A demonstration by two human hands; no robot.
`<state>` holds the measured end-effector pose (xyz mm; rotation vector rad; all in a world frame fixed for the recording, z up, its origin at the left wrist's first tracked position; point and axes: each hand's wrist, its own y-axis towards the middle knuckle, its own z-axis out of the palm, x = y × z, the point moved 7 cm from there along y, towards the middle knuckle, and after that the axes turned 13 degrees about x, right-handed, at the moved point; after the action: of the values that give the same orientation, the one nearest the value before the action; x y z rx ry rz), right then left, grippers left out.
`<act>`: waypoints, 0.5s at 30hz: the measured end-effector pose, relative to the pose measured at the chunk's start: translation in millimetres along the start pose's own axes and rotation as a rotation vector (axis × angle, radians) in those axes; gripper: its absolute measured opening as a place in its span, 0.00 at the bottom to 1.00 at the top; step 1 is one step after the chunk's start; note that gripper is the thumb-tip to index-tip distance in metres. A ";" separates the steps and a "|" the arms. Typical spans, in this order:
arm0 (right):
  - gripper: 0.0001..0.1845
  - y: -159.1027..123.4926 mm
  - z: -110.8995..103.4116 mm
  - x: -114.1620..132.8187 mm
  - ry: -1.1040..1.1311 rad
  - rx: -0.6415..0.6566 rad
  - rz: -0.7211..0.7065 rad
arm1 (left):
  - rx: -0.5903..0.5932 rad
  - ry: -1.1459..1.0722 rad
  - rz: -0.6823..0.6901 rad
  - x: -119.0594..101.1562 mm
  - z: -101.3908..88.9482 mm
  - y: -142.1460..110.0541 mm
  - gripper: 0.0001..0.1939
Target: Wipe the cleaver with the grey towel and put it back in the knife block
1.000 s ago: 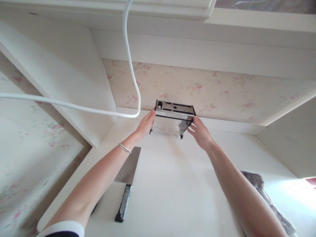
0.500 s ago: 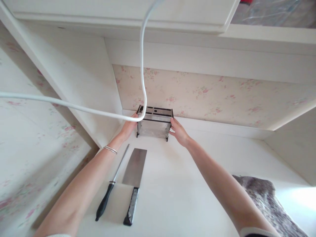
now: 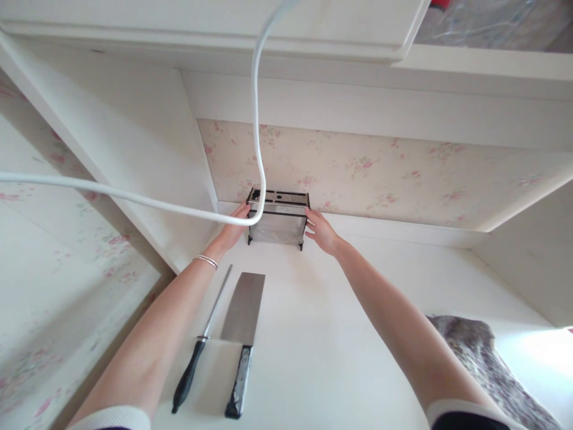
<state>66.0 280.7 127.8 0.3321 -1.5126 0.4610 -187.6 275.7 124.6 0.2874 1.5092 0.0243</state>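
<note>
A metal knife block [image 3: 278, 227] with black edges and slots in its top stands on the white surface close to the back wall. My left hand [image 3: 233, 228] presses on its left side, its fingertips partly hidden behind the block and a white cable. On the opposite side, my right hand [image 3: 323, 232] has its fingers against the block's edge. Nearer to me lies a cleaver [image 3: 244, 310] with a worn black handle, its blade pointing away. Left of the cleaver is a sharpening steel [image 3: 196, 358] with a black handle.
A white cable [image 3: 256, 119] hangs across the view in front of the block. Grey-brown fluffy cloth [image 3: 474, 346] lies at the right. Above is a white cabinet [image 3: 215, 24]; a white side panel [image 3: 116, 113] stands left, and flowered wallpaper [image 3: 358, 170] covers the back wall.
Both hands remain on the knife block, which sits slightly farther up and left in view. The whole view has shifted a little; the cleaver and sharpening steel still lie in place.
</note>
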 end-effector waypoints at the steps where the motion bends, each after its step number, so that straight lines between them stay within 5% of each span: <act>1: 0.30 1.2 -3.0 -1.5 -0.012 0.001 0.009 | 0.008 -0.010 0.003 0.3 -0.1 0.7 0.24; 9: 0.35 -10.3 -13.7 -0.8 -0.278 -0.007 0.053 | 0.022 -0.035 -0.032 -3.0 3.2 -0.5 0.22; 15: 0.16 -101.6 -49.1 -10.6 -0.640 -0.021 0.124 | -0.171 0.019 -0.111 13.3 -18.3 -55.9 0.19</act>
<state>158.3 215.2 122.8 0.3916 -2.1680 0.4588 -213.7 227.4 99.6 0.0657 1.5294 0.0675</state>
